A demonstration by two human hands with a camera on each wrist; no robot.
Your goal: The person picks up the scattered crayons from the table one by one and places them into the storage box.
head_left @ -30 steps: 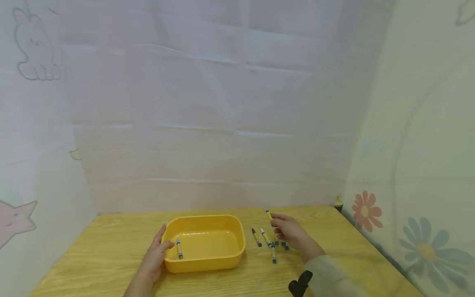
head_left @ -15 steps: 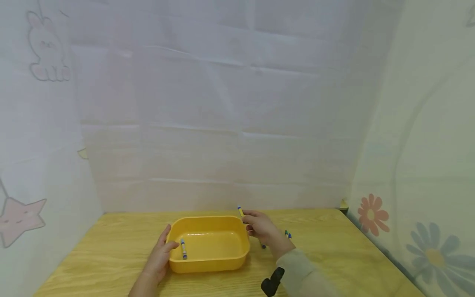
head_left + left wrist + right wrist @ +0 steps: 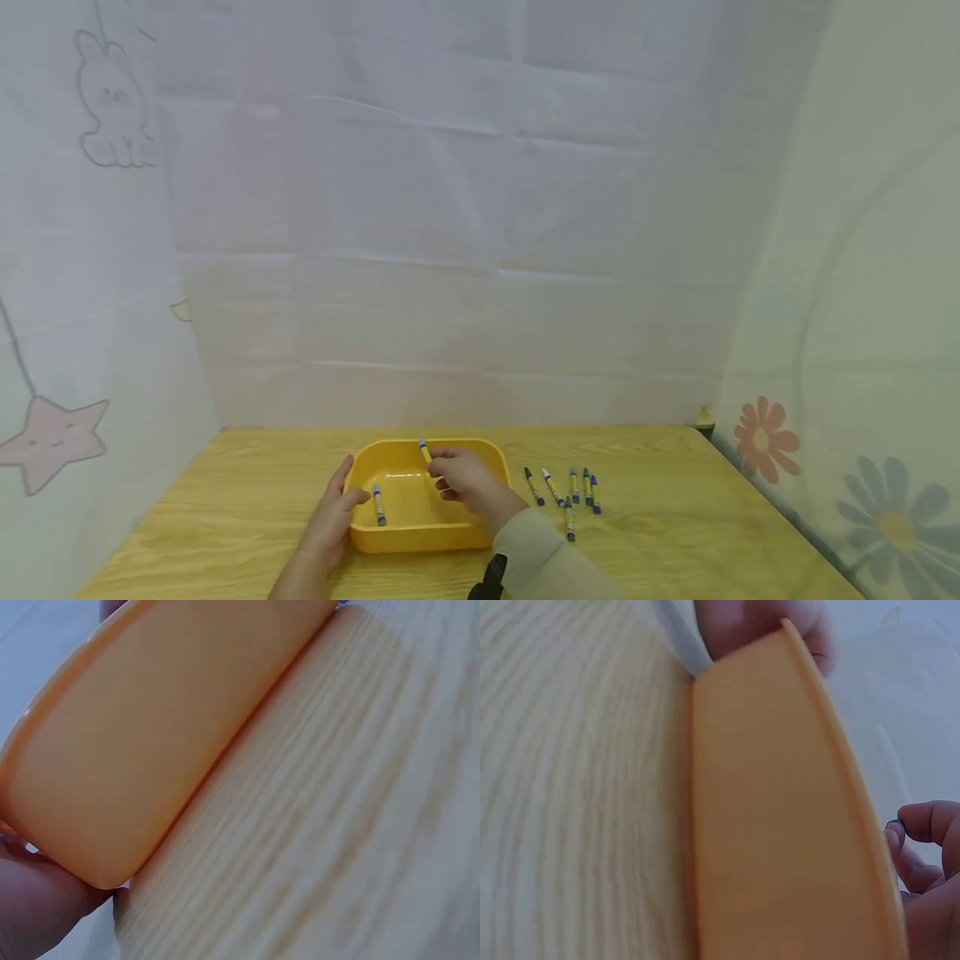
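A yellow plastic tub (image 3: 423,540) stands on the table. My left hand (image 3: 330,518) grips its left end, thumb over the rim and fingers along the outside; the left wrist view shows that hand (image 3: 37,907) at the tub's corner. Over the tub's inside, my right hand (image 3: 471,483) pinches a yellow-wrapped crayon (image 3: 424,451), its tip pointing up and away. In the right wrist view the fingers (image 3: 930,821) show beyond the tub's wall (image 3: 772,810), with only the crayon's dark end visible. Another crayon, light blue (image 3: 379,505), lies in the tub's left part.
Several crayons lie loose on the wooden table (image 3: 675,533) right of the tub, among them a white one (image 3: 552,487) and a green one (image 3: 570,518). A pale cloth (image 3: 465,333) with printed figures hangs behind and along both sides.
My right hand has carried the pinched crayon leftward from the loose crayons to over the tub. The left hand keeps its grip on the tub; the whole view has shifted slightly.
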